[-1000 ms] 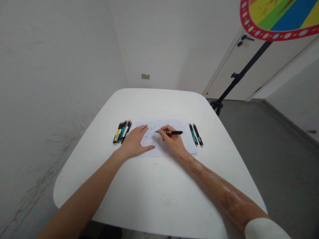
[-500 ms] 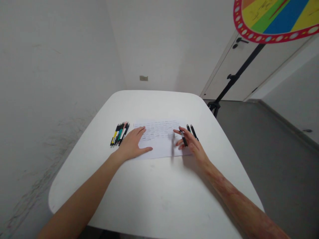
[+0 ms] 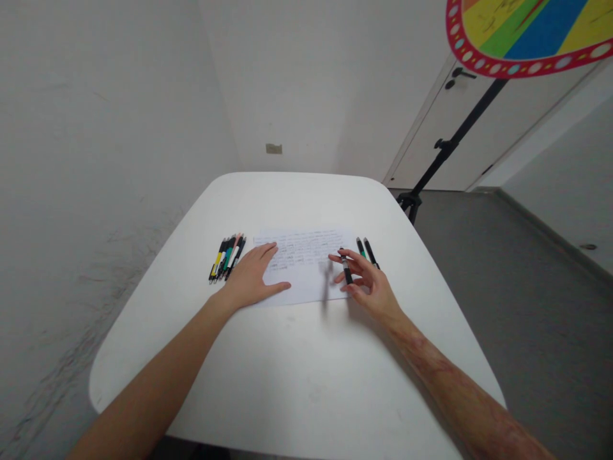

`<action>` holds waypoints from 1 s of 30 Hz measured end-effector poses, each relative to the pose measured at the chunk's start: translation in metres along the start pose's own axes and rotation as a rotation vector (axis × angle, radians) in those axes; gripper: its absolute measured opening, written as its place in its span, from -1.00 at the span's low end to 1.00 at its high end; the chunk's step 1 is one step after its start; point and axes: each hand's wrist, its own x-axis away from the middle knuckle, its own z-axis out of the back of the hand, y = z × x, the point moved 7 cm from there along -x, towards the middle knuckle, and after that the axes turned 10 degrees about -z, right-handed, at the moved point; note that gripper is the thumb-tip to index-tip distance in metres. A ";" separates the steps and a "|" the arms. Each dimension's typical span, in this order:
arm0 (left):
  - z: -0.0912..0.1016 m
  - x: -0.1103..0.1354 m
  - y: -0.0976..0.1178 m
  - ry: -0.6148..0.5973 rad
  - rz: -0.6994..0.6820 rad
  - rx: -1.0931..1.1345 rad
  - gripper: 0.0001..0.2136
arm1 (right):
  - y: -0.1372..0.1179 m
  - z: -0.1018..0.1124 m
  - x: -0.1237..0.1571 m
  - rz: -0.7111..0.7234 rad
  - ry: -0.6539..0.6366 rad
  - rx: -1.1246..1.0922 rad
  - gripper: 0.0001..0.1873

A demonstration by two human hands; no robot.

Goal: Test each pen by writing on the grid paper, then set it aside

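Observation:
A sheet of paper [image 3: 306, 284] with lines of handwriting on its upper part lies on the white table [image 3: 287, 358]. My left hand [image 3: 251, 275] rests flat on the paper's left side, thumb spread away from the fingers. Above the right part of the sheet, my right hand [image 3: 366, 278] holds a dark pen [image 3: 345, 268] between thumb and fingers, and the pen's shadow falls on the paper. Just beyond that hand lie two more pens [image 3: 369, 250], partly hidden by it.
Several pens [image 3: 227, 257] lie side by side left of the paper. White walls stand close at the left and back. Right of the table, a black stand [image 3: 445, 150] carries a colourful wheel [image 3: 522, 38] in front of a door [image 3: 460, 140].
My right hand has turned a little, and its thumb now shows against the pen's lower end. The left hand stays flat on the paper. The whole view has shifted slightly.

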 end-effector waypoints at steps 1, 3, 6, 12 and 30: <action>0.000 0.000 0.000 -0.003 -0.001 -0.001 -0.07 | -0.001 0.000 0.000 0.012 0.006 0.022 -0.25; 0.000 0.000 0.000 -0.006 -0.001 -0.002 -0.07 | -0.003 0.002 0.000 0.028 0.018 0.061 -0.19; 0.000 0.000 -0.001 -0.006 0.007 0.004 -0.07 | -0.002 0.008 -0.002 0.029 0.036 0.083 -0.13; 0.000 0.001 -0.001 -0.003 0.005 0.005 -0.07 | -0.006 0.014 -0.001 0.149 0.039 0.160 0.02; 0.001 0.002 0.000 -0.006 0.004 0.014 -0.09 | 0.001 0.091 -0.006 -0.101 0.604 0.380 -0.46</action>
